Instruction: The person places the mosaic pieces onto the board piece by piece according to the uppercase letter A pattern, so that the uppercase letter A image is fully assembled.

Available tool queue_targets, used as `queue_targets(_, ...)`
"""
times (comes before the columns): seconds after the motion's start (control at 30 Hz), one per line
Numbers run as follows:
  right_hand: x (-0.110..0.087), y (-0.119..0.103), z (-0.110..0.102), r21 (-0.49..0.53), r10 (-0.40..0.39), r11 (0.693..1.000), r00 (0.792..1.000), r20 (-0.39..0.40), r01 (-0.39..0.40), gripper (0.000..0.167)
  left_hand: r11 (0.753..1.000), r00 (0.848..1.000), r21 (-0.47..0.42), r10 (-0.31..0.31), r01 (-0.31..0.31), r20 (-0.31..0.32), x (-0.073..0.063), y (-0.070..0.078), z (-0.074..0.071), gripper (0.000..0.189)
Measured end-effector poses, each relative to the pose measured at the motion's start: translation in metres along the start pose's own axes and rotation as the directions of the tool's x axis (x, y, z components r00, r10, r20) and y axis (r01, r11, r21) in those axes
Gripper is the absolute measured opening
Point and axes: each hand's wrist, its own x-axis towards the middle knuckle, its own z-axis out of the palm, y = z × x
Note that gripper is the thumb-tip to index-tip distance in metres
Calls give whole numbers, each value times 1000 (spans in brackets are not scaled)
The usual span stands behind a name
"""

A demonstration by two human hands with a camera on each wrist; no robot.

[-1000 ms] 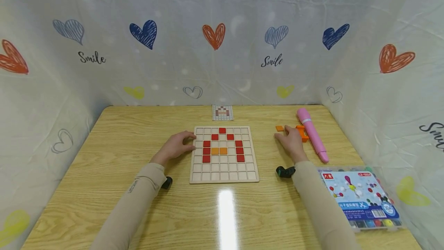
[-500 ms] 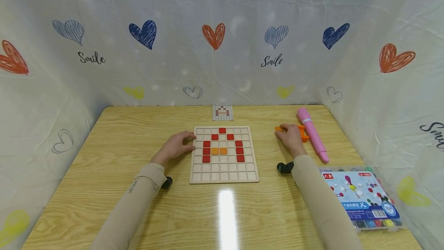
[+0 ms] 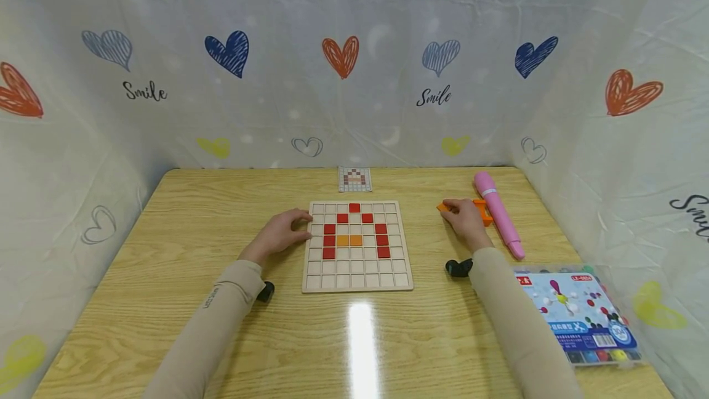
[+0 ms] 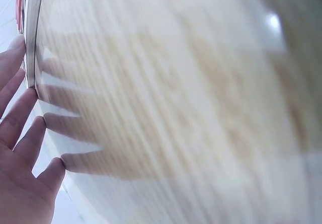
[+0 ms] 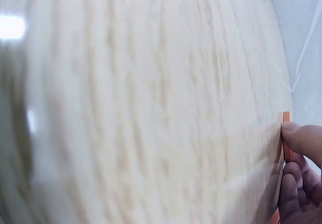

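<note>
A square wooden grid board point(image 3: 358, 267) lies flat in the middle of the table, with red tiles point(image 3: 382, 240) in an arch and two orange tiles point(image 3: 349, 241) side by side within it. At its left edge rests my left hand point(image 3: 278, 234); the left wrist view has those fingers point(image 4: 26, 133) spread against the board's side and the table. Right of the board, my right hand point(image 3: 466, 220) pinches a loose orange tile point(image 3: 441, 207) between thumb and fingers. In the right wrist view this tile point(image 5: 287, 117) stands tilted at the thumb, close to the tabletop.
An orange holder-like piece point(image 3: 484, 211) is partly hidden behind the right hand, beside a pink microphone-shaped object point(image 3: 500, 217). A small pattern card point(image 3: 355, 180) lies behind the board. At front right is a clear box point(image 3: 587, 310) with a molecule label, partly under the right sleeve.
My right hand has closed its thumb and fingers on the loose orange tile and tilted it from lying flat. The left hand stays at the board's edge.
</note>
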Motion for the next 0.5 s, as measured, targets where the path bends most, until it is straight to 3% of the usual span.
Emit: queue_targets(0.5,-7,0,4,-36,-61,998,998,-17,61,37,1000,1000,4,-8,8,8,1,1,0,43)
